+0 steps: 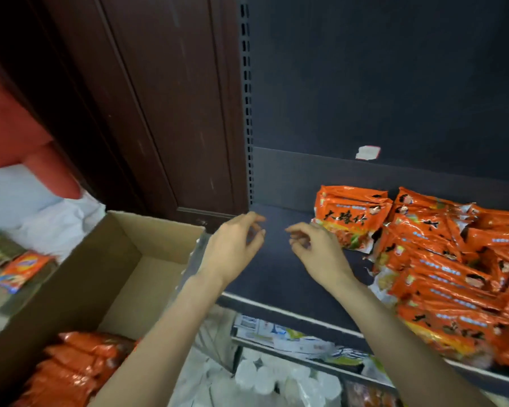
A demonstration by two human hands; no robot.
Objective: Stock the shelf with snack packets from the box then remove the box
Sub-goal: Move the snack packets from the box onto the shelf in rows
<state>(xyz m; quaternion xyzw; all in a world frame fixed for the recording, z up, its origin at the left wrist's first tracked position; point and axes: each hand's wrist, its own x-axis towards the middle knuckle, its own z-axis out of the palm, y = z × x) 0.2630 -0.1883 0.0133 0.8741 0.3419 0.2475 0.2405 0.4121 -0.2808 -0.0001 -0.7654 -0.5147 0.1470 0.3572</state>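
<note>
A dark shelf (279,271) carries a heap of orange snack packets (453,277) on its right half; one packet (350,215) lies flat at the back. My left hand (232,248) and my right hand (318,251) hover over the bare left part of the shelf, fingers loosely curled and apart, holding nothing. An open cardboard box (106,274) stands to the left of the shelf, and more orange packets (80,368) lie in its near end.
A dark wooden door panel (165,113) rises behind the box. A lower shelf (291,339) holds pale packets, with white cups (262,377) below. A small orange packet (21,271) lies at far left. A white label (367,152) sticks on the shelf's back wall.
</note>
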